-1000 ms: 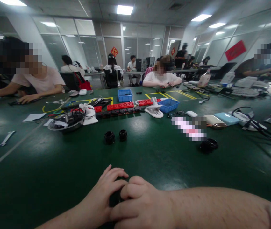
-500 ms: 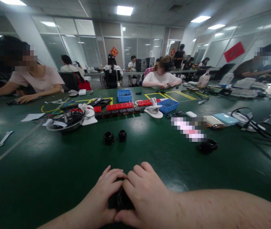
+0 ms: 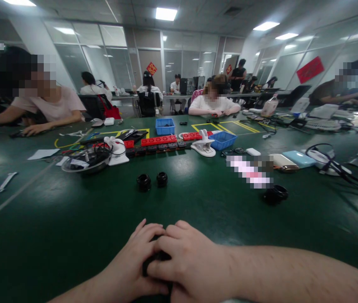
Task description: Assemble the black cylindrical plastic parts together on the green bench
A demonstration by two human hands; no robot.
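Note:
Low in the head view, at the near side of the green table (image 3: 80, 235), my left hand (image 3: 139, 254) curls around a black round fitting (image 3: 162, 256). From the right, my right hand (image 3: 189, 259) closes over the top of the same fitting, its fingers bent across it. Most of the fitting is hidden by the two hands. Farther out stand two black ring-shaped fittings, a wider one (image 3: 143, 182) and a smaller one (image 3: 162, 179), side by side and slightly apart. Another black fitting (image 3: 276, 195) lies off to the right.
Beyond are a bowl of cables (image 3: 86, 167), white clip stands (image 3: 203, 145), red power strips (image 3: 159, 140) and blue bins (image 3: 165, 126). A wrench (image 3: 6, 182) lies at left. Power banks (image 3: 298, 158) and black cables sit at right. Other people sit around the table.
My right hand has turned on the fitting: its thumb side has shifted up and its fingers now bend across the top. My left hand stays nearly where it was.

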